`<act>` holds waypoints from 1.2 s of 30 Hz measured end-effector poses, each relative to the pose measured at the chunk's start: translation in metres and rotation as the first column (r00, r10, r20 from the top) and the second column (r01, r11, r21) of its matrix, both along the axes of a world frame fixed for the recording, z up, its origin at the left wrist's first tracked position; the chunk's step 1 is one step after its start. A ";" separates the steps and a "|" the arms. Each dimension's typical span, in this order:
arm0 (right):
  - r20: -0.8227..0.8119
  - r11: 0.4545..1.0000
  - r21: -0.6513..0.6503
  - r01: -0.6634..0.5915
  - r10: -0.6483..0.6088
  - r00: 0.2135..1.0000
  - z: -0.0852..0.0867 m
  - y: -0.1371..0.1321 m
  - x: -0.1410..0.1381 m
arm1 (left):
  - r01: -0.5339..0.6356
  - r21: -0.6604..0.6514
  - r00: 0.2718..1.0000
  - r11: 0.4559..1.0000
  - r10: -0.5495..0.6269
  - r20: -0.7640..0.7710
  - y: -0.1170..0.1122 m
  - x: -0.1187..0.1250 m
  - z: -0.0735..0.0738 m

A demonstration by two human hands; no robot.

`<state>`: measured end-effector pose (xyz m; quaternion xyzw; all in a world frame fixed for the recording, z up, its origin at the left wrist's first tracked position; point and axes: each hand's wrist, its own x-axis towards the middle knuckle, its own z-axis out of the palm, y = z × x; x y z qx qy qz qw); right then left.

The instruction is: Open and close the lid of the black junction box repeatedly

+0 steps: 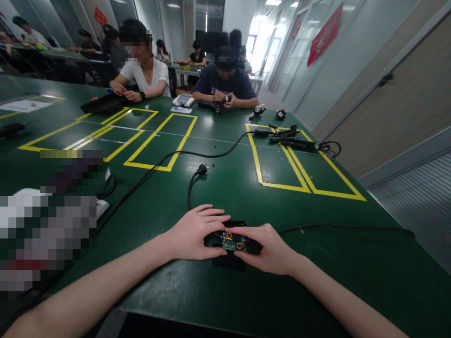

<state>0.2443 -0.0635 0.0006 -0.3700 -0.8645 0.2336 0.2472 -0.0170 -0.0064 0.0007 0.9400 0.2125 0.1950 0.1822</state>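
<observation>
A small black box (pixel 229 260) lies on the green table (pixel 218 188) close to the near edge. A green circuit board (pixel 232 242) with orange coils shows in its open top. My left hand (pixel 193 232) rests on the box's left side, fingers curled over it. My right hand (pixel 269 251) grips the right side, fingertips at the board. A black cable (pixel 190 190) with a plug (pixel 201 170) runs from the box away from me.
Yellow tape rectangles (pixel 160 141) mark the table. A black tool with cords (pixel 296 141) lies at the far right, and another cable (pixel 345 227) trails right. Two people sit working across the table. A white device (pixel 100 206) sits at my left beside a blurred patch.
</observation>
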 end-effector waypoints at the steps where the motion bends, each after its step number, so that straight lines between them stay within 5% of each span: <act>1: 0.006 1.000 -0.002 0.008 -0.008 1.000 -0.001 0.000 -0.001 | -0.028 0.012 0.999 1.000 0.028 -0.020 0.000 0.001 0.000; 10: -0.005 0.998 0.003 0.061 -0.061 0.998 -0.005 -0.002 -0.010 | -0.161 0.068 0.984 0.985 0.165 -0.071 0.001 -0.002 -0.004; 17: -0.087 0.960 -0.178 0.215 -0.233 0.969 0.004 0.008 -0.018 | -0.119 0.039 0.990 0.992 0.122 -0.077 0.006 -0.005 -0.003; 22: 0.071 0.990 -0.043 0.132 -0.129 0.989 0.009 0.019 -0.019 | -0.137 0.032 0.988 0.990 0.139 -0.068 0.010 -0.009 -0.005; 27: 0.146 0.981 0.098 0.170 -0.183 0.972 0.004 0.018 -0.023 | -0.125 0.052 0.990 0.991 0.128 -0.059 0.013 -0.013 -0.004; 36: 0.102 0.976 0.126 0.179 -0.193 0.976 0.002 0.017 -0.021 | -0.157 0.057 0.986 0.986 0.159 -0.047 0.012 -0.013 0.005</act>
